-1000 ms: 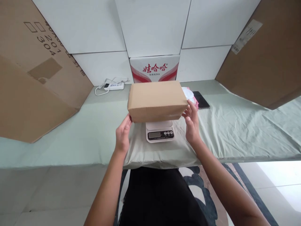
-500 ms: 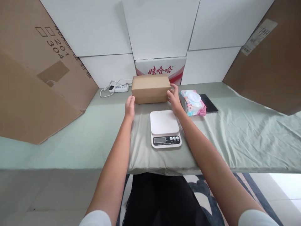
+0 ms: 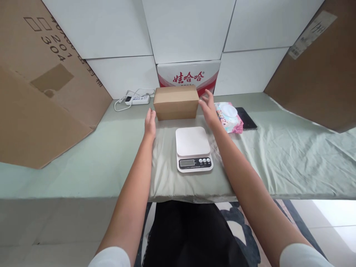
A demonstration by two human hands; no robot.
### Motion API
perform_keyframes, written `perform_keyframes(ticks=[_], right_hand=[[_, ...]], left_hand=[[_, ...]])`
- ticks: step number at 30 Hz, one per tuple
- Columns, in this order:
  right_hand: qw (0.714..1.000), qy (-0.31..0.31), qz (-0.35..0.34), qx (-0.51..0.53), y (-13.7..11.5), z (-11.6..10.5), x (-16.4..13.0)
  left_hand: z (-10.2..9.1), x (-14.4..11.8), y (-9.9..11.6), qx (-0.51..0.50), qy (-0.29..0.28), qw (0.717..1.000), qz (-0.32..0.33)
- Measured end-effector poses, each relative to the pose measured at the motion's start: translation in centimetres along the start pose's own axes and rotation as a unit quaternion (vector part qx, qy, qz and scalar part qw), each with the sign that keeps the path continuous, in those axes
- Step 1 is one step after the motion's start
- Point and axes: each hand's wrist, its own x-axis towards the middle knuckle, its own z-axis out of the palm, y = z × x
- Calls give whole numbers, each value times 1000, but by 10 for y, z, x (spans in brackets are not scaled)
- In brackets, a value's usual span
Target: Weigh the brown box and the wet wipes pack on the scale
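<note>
We flank cardboard box [image 3: 176, 104], grip unclasped both sides: left hand [image 3: 150, 123] straight-fingered just beside it, right hand [image 3: 208, 107] with fingers parted (whether touching, we cannot tell). Box sits on counter [image 3: 122, 152] behind white scale [image 3: 193, 142].

On the pale green cloth [image 3: 294, 159], a corded white power strip [image 3: 137, 100] is placed at the rear left, while at the right a pink-and-blue wipes pack [image 3: 229, 118] is set beside a dark flat device [image 3: 247, 120]. A red-lettered white carton [image 3: 189, 68] is backed by white panels [image 3: 189, 29]. The scene is flanked by left [image 3: 55, 122] and right brown cardboard sheets [image 3: 314, 85], the former marked "201" and "304", the latter labelled in white.
</note>
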Motion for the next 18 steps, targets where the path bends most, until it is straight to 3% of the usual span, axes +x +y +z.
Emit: perform_keyframes(ticks=[4, 6, 8, 10, 12, 18], right_hand=[[984, 80, -1, -158, -28, -52, -5], [964, 86, 75, -239, -39, -75, -13], [933, 52, 191, -302, -45, -89, -21], [898, 7, 287, -333, -46, -92, -28], [880, -18, 328, -342, -44, -89, -32], [887, -9, 309, -343, -41, -94, -35]], left_hand=[[-8, -5, 11, 6, 50, 999, -10], [-10, -8, 16, -2, 61, 998, -8], [-11, -11, 20, -7, 63, 998, -4], [-10, -13, 22, -3, 61, 998, 5], [-9, -15, 22, 5, 54, 998, 16], [-9, -16, 21, 14, 51, 998, 36]])
